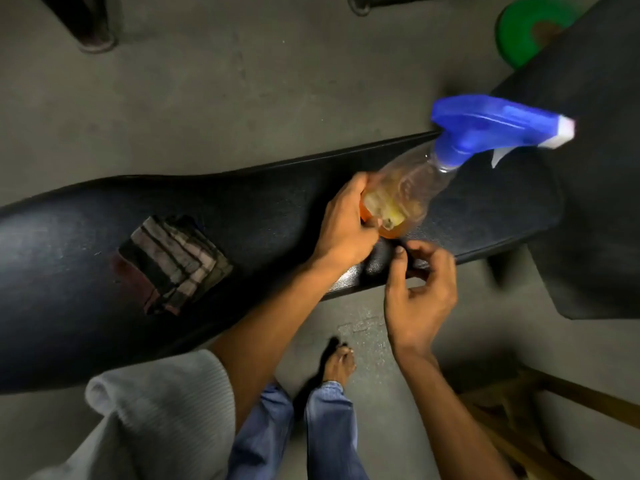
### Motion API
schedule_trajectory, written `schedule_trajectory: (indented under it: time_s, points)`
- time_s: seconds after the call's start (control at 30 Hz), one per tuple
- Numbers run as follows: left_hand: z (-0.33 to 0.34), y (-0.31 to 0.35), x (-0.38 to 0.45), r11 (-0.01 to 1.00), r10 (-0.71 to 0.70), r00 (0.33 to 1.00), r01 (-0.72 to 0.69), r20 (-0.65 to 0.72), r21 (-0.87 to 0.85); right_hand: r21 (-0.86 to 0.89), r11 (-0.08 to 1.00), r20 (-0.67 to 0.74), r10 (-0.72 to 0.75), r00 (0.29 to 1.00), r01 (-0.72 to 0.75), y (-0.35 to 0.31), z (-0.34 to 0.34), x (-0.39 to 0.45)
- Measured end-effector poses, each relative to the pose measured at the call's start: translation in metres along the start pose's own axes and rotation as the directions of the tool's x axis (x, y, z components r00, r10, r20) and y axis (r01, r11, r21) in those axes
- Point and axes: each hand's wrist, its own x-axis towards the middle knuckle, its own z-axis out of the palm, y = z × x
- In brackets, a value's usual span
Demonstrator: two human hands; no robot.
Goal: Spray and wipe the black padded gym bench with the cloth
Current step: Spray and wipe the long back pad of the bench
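the left hand (pixel 341 225) is wrapped round the lower body of a clear plastic spray bottle with a blue trigger head and a little amber liquid (pixel 412 188), held tilted over the long black padded gym bench (pixel 270 209), while the right hand (pixel 420 289) hovers just beside its base with loosely curled fingers holding nothing. this looks like the spraying step being set up, and next a finger must reach the trigger and aim the white nozzle at the padding. the folded striped dark cloth (pixel 175 263) lies untouched on the bench to the left, and no label or writing can be read on the bottle.
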Motion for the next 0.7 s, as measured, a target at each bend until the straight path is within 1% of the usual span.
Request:
schedule_trajectory:
  time_s: [0.07,0.1,0.17,0.23,0.33,0.4,0.47,0.5,0.57,0.6,0.63,0.7]
  points:
    - [0.004,-0.005,-0.005,0.999,0.035,0.999,-0.034,-0.027,0.034,0.055,0.997,-0.062,0.054,0.997,-0.051,-0.005,-0.005,0.008]
    - [0.007,-0.007,-0.01,0.998,0.048,0.998,-0.046,-0.037,0.038,0.08,0.995,-0.068,0.072,0.995,-0.066,-0.007,-0.006,0.012]
    - [0.013,-0.007,-0.017,0.997,0.077,0.997,-0.077,-0.027,0.011,0.134,0.987,-0.028,0.096,0.995,-0.091,-0.012,-0.009,0.023]
    - [0.02,-0.006,-0.023,0.995,0.089,0.996,-0.088,0.025,-0.049,0.179,0.978,0.032,0.103,0.994,-0.107,-0.014,-0.011,0.038]
    - [0.027,-0.006,-0.03,0.994,0.1,0.994,-0.098,0.047,-0.043,0.258,0.962,0.111,0.065,0.992,-0.092,-0.022,-0.016,0.058]
    - [0.029,-0.009,-0.04,0.995,0.094,0.995,-0.093,0.021,-0.034,0.307,0.95,0.115,0.026,0.993,-0.06,-0.031,-0.019,0.068]
    - [0.03,-0.013,-0.058,0.995,0.092,0.996,-0.092,-0.004,-0.034,0.348,0.936,0.09,0.022,0.996,-0.052,-0.039,-0.021,0.077]
    - [0.03,-0.015,-0.069,0.995,0.097,0.995,-0.097,-0.015,-0.02,0.367,0.927,0.088,0.044,0.995,-0.073,-0.042,-0.021,0.082]
    - [0.028,-0.021,-0.095,0.992,0.12,0.992,-0.118,-0.036,0.032,0.392,0.903,0.148,0.126,0.981,-0.175,-0.05,-0.018,0.095]
    - [0.027,-0.025,-0.106,0.99,0.129,0.991,-0.127,-0.043,0.061,0.363,0.905,0.203,0.158,0.966,-0.224,-0.054,-0.014,0.102]
    - [0.024,-0.029,-0.117,0.988,0.129,0.99,-0.125,-0.048,0.089,0.296,0.923,0.258,0.172,0.951,-0.247,-0.057,-0.008,0.108]
    - [0.018,-0.038,-0.132,0.989,0.103,0.993,-0.096,-0.062,0.114,0.143,0.964,0.359,0.162,0.919,-0.225,-0.063,0.004,0.109]
